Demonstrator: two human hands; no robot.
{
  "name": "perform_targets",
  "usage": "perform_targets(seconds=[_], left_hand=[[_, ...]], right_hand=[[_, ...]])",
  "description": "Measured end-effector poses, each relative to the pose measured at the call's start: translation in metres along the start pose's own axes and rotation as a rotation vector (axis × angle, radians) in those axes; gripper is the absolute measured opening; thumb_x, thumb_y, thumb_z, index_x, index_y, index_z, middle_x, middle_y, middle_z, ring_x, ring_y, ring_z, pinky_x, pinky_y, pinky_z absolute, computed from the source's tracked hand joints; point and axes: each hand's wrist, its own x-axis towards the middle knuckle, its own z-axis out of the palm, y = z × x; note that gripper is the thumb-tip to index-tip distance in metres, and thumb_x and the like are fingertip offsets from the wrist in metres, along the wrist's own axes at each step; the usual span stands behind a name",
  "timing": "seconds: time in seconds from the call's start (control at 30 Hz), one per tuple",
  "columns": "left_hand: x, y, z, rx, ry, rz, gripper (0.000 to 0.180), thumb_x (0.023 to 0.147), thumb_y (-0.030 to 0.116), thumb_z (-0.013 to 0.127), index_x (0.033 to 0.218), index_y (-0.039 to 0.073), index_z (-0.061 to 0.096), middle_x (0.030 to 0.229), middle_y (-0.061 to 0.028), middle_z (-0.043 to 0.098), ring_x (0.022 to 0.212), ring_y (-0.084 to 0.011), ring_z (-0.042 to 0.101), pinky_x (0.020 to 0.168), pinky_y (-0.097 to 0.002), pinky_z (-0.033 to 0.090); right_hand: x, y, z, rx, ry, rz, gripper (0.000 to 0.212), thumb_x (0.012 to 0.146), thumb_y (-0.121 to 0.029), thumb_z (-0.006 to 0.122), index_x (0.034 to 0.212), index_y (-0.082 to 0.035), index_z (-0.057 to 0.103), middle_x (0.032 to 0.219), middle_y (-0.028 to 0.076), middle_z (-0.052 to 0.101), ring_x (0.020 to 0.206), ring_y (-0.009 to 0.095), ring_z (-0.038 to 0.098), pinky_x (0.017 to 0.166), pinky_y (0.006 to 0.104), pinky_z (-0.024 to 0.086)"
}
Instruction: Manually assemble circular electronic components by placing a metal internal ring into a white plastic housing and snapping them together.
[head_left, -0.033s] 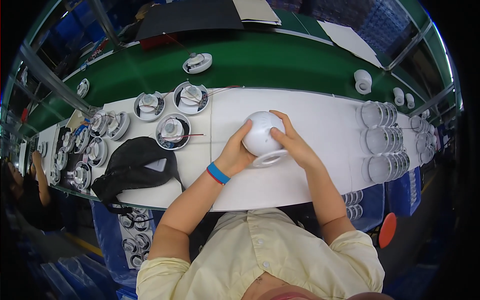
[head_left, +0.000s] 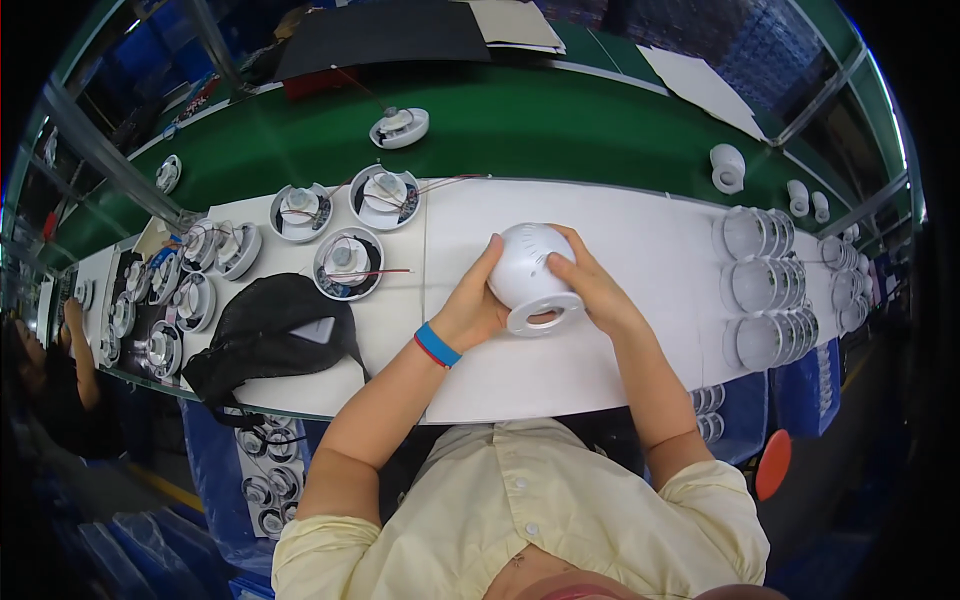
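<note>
White plastic fills our grip: a rounded housing [head_left: 530,270], dome-shaped with a flat ring at its open mouth, is held between both our hands just above the white bench [head_left: 600,215], near its middle. Our left hand [head_left: 472,305] cups the housing's left flank, its fingers [head_left: 490,258] curled closed against the dome with the thumb reaching up along the side. Our right hand [head_left: 595,285] wraps the right flank, fingers [head_left: 565,262] bent and pressed onto the shell, so the part is clasped from both sides with its ringed mouth tilted down toward us. A blue wristband [head_left: 436,345] circles our left wrist. To the left, on the bench, a black bag [head_left: 265,340] lies slumped near the front edge. Beyond it sit several round open housings with wiring inside [head_left: 345,262], some with thin red leads trailing out, and more of them are packed along the far left end. On the right, rows of clear domed covers [head_left: 760,285] stand stacked on their sides. Behind the bench runs a green belt [head_left: 560,125] carrying one more round unit [head_left: 400,127] and a small white cylinder [head_left: 727,166].
</note>
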Motion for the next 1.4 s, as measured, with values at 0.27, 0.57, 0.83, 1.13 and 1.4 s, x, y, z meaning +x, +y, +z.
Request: perform_targets(seconds=[0.27,0.57,0.83,1.13,1.4], left_hand=[[0.057,-0.054,-0.071,0.513,0.311,0.380,0.051,0.103,0.036,0.047,0.141,0.002,0.040,0.137,-0.0149,0.046,0.098,-0.0284,0.068,0.081,-0.0355,0.058],[0.050,-0.056,-0.074,0.952,0.241,0.493,0.030,0.096,0.009,0.056,0.123,-0.005,0.054,0.138,-0.0201,0.041,0.088,-0.0249,0.069,0.077,-0.0306,0.056],[0.063,-0.059,-0.081,1.183,0.244,0.784,0.032,0.087,0.004,0.060,0.119,-0.003,0.056,0.126,-0.0213,0.049,0.104,-0.0331,0.059,0.083,-0.0352,0.052],[0.050,-0.049,-0.056,0.928,0.443,0.685,0.037,0.095,0.014,0.056,0.128,-0.003,0.048,0.125,-0.0185,0.046,0.087,-0.0306,0.060,0.082,-0.0394,0.051],[0.029,-0.045,-0.025,1.459,0.389,1.047,0.063,0.098,0.030,0.052,0.147,-0.002,0.027,0.151,-0.0281,0.026,0.137,-0.0456,0.031,0.113,-0.0482,0.029]], right_hand=[[0.181,-0.005,-0.138,0.195,0.574,-0.254,0.086,0.075,-0.038,0.081,0.140,-0.002,0.036,0.121,0.018,0.056,0.105,0.026,0.060,0.085,0.0410,0.054],[0.231,-0.024,-0.141,-0.988,1.563,0.043,0.097,0.073,-0.064,0.074,0.140,-0.002,0.041,0.133,0.023,0.051,0.119,0.036,0.052,0.097,0.0458,0.043],[0.329,0.027,0.000,0.235,0.109,-0.044,0.054,0.086,-0.032,0.073,0.117,0.007,0.053,0.100,0.020,0.062,0.087,0.028,0.067,0.080,0.0374,0.059],[0.281,0.062,-0.110,0.426,0.059,-0.112,0.027,0.096,-0.019,0.056,0.116,-0.001,0.058,0.111,0.009,0.063,0.102,0.021,0.063,0.081,0.0344,0.055],[0.088,0.060,-0.099,0.351,-0.086,0.007,0.036,0.097,-0.023,0.053,0.124,-0.001,0.058,0.116,0.011,0.065,0.107,0.022,0.062,0.092,0.0390,0.052]])
